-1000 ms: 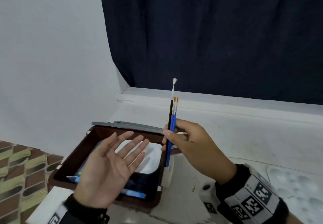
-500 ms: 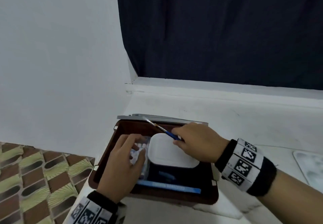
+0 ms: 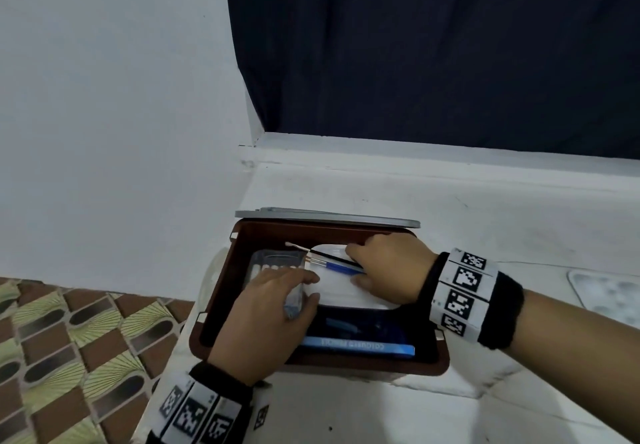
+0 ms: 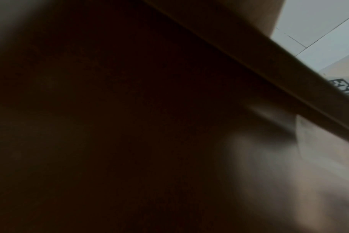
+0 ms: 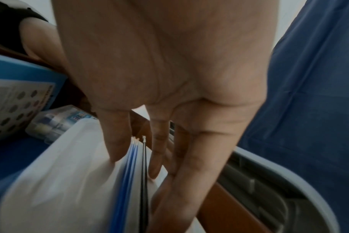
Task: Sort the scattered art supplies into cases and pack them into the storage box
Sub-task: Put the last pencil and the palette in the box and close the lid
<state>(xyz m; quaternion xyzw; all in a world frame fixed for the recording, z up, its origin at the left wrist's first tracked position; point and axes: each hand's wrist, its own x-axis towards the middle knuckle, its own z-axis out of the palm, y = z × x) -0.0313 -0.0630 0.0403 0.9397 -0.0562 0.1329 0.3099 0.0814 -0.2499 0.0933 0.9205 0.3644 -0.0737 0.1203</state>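
Note:
The brown storage box [image 3: 363,369] stands open, its grey lid [image 3: 329,216] tipped up behind it. Inside it lie a white case [image 3: 346,294], a clear case [image 3: 273,260] of paint tubes and a blue box [image 3: 360,346]. A black brush and two blue brushes [image 3: 332,263] lie flat across the white case. My right hand [image 3: 355,265] is over their handle ends. In the right wrist view its fingers [image 5: 118,141] are straight, on either side of the brushes [image 5: 133,165]. My left hand [image 3: 287,280] grips the clear case at the box's left side. The left wrist view is dark.
The box sits on a white floor near a wall corner. A dark curtain [image 3: 433,45] hangs behind. A white paint palette [image 3: 606,291] lies at the right edge. Patterned tiles [image 3: 69,339] cover the floor to the left.
My right hand brought the upright brushes down and laid them flat on the white case. My left hand, palm up and open before, went into the box and took hold of the clear case.

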